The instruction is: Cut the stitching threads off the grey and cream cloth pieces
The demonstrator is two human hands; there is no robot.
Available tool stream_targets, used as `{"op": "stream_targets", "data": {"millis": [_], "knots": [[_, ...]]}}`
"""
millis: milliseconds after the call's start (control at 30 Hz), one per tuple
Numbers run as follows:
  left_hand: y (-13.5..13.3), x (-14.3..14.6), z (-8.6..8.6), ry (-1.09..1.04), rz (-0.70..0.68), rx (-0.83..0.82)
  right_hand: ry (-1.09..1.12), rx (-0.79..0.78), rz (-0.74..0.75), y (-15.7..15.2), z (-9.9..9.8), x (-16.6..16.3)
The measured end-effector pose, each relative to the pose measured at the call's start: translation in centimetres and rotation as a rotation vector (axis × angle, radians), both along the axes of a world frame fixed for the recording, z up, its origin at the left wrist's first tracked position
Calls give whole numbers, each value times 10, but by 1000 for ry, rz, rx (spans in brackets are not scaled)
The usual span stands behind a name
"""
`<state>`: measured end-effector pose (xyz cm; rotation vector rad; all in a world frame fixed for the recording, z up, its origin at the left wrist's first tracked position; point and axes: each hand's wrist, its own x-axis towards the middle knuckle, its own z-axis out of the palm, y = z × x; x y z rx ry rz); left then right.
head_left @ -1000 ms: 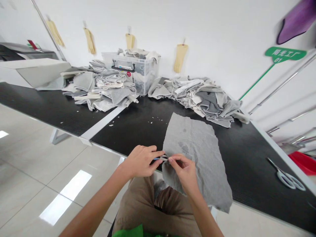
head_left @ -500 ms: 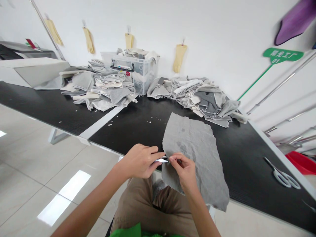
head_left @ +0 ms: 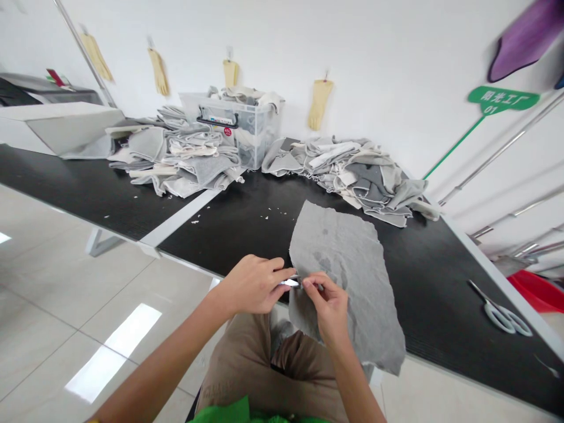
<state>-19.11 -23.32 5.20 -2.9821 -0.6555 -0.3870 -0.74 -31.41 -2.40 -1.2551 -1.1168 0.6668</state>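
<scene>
Table: a long black table is being seen against a white wall, with pale gloves hanging on it.
Grey cloth: a grey cloth is being spread flat on the near part of the table – its near end is hanging over the edge above the person's lap.
Left hand: the left hand is being kept closed around a small snipping tool, its metal tip being pointed at the cloth's left edge.
Right hand: the right hand is being pinched shut on that same edge, just beside the tip.
Surroundings: two heaps of folded cloths are lying at the back – a clear plastic bin is standing between them.
Scissors: white-handled scissors are lying well apart, to the right.
</scene>
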Motion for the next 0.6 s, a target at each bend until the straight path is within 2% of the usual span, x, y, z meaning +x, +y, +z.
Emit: {"op": "stream_targets", "data": {"millis": [133,600], "knots": [[2,3,0,7,-16,-15,-10,0,28,0,-1,0],[0,6,-6,-1,-42,-33,-62,-9,-50,-1,7,-7]]}}
